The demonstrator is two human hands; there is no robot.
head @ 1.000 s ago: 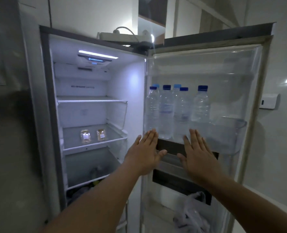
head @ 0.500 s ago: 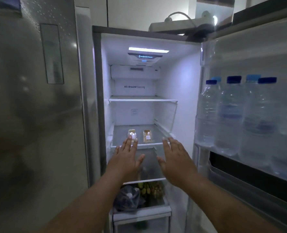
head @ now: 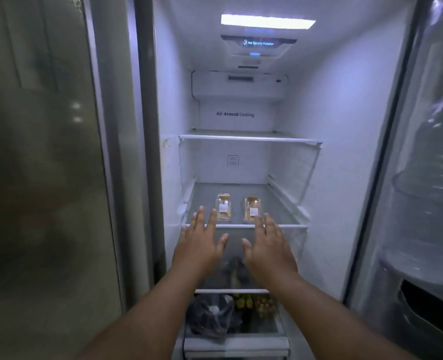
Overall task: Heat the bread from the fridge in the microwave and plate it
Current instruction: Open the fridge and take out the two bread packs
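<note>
Two clear packets of bread lie side by side on the fridge's second glass shelf (head: 280, 219): the left packet (head: 224, 207) and the right packet (head: 252, 208), each with a white label. My left hand (head: 199, 241) is stretched out flat with fingers straight, its fingertips just short of the left packet. My right hand (head: 268, 245) is likewise flat and held out, its fingertips just below the right packet. Neither hand touches or holds anything.
The fridge door (head: 423, 178) stands open at the right with large water bottles (head: 433, 193) in its rack. The shut freezer door (head: 46, 178) fills the left. A dark plastic bag (head: 211, 317) and green produce (head: 254, 304) sit in the bottom drawer.
The view has swung from the door's bottles to the fridge interior and moved closer. Both flat hands have advanced toward the shelf with the bread packets.
</note>
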